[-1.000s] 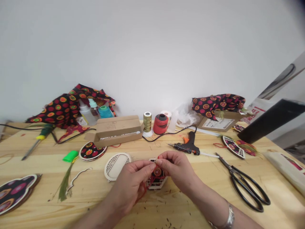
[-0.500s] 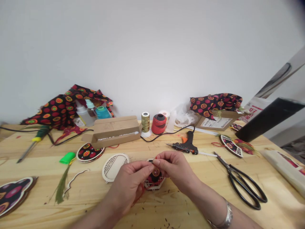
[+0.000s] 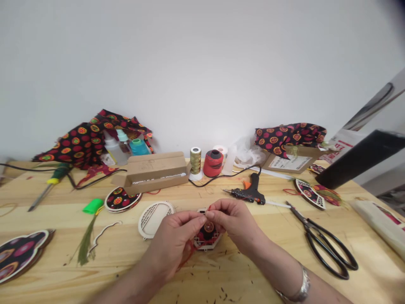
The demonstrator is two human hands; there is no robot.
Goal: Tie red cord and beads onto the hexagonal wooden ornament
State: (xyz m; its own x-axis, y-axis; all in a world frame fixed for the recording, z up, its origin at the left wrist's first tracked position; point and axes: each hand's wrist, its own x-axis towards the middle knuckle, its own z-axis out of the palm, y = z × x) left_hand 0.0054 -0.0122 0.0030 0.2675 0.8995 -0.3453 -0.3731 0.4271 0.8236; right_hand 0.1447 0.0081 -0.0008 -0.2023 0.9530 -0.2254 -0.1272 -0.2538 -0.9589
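My left hand (image 3: 177,236) and my right hand (image 3: 236,221) meet with pinched fingertips at the top of an octagonal wooden frame ornament (image 3: 207,241). Dark flowered fabric fills that frame. A red cord (image 3: 187,255) hangs beneath my left fingers, and a bit of red shows at my right fingertips, so both hands appear closed on the cord. The fingers hide where it meets the frame. Just left of them lies a round wooden lattice frame (image 3: 151,226). A silver bracelet (image 3: 304,283) circles my right wrist.
Black scissors (image 3: 319,238) and a glue gun (image 3: 249,192) lie to the right. Behind stand a cardboard box (image 3: 158,169), a gold thread spool (image 3: 195,162) and a red spool (image 3: 213,164). A green tassel (image 3: 86,242), a screwdriver (image 3: 47,192) and a fabric ornament (image 3: 22,255) lie left.
The whole view has shifted slightly, so the tabletop things sit a little further right. Both hands keep nearly the same pinched pose over the octagonal ornament.
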